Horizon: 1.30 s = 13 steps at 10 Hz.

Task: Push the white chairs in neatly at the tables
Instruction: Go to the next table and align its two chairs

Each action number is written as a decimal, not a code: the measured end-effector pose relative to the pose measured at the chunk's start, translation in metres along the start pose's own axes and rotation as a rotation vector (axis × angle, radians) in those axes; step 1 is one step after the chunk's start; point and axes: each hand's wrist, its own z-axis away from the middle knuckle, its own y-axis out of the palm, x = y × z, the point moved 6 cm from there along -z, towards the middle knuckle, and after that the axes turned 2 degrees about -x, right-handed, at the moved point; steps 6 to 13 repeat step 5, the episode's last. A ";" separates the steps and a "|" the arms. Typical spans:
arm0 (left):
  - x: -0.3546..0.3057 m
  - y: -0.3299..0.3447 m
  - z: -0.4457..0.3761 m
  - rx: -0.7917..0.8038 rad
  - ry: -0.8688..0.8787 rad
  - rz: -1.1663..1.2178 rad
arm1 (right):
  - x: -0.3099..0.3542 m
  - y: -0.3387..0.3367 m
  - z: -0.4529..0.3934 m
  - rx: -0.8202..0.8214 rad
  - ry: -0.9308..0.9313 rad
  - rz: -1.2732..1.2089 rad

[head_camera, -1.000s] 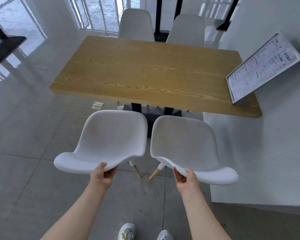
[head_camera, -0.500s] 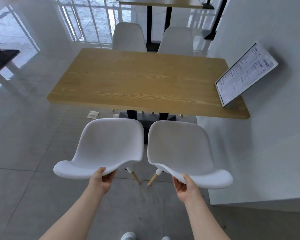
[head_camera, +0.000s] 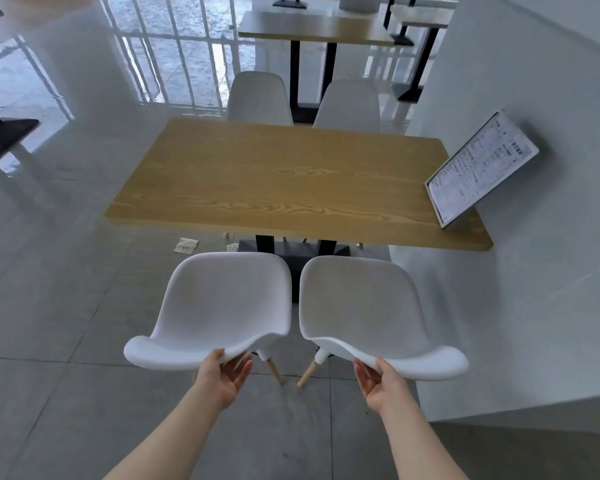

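Note:
Two white shell chairs stand side by side at the near edge of a wooden table (head_camera: pixel 291 181), their seats facing it. My left hand (head_camera: pixel 226 373) is under the top edge of the left chair's (head_camera: pixel 222 306) backrest, thumb touching the rim, fingers spread with the palm showing. At the backrest rim of the right chair (head_camera: pixel 361 306), my right hand (head_camera: pixel 378 380) is the same, thumb on the edge and fingers apart. Neither hand is closed around a chair. Two more white chairs (head_camera: pixel 258 98) (head_camera: pixel 349 102) sit at the table's far side.
A framed menu board (head_camera: pixel 478 171) leans on the table's right end against a white wall (head_camera: pixel 534 306) close beside the right chair. Paper scraps (head_camera: pixel 186 244) lie on the tiled floor under the table. Another table (head_camera: pixel 312 27) stands beyond, and a black table base (head_camera: pixel 0 136) at left.
Both hands gripped the backrest rims before; now their fingers have opened and only the thumbs touch. My view has lifted, showing more of the room behind the table.

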 end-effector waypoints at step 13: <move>-0.044 0.098 0.117 0.233 0.714 -0.856 | 0.052 0.069 0.122 0.346 -0.271 0.504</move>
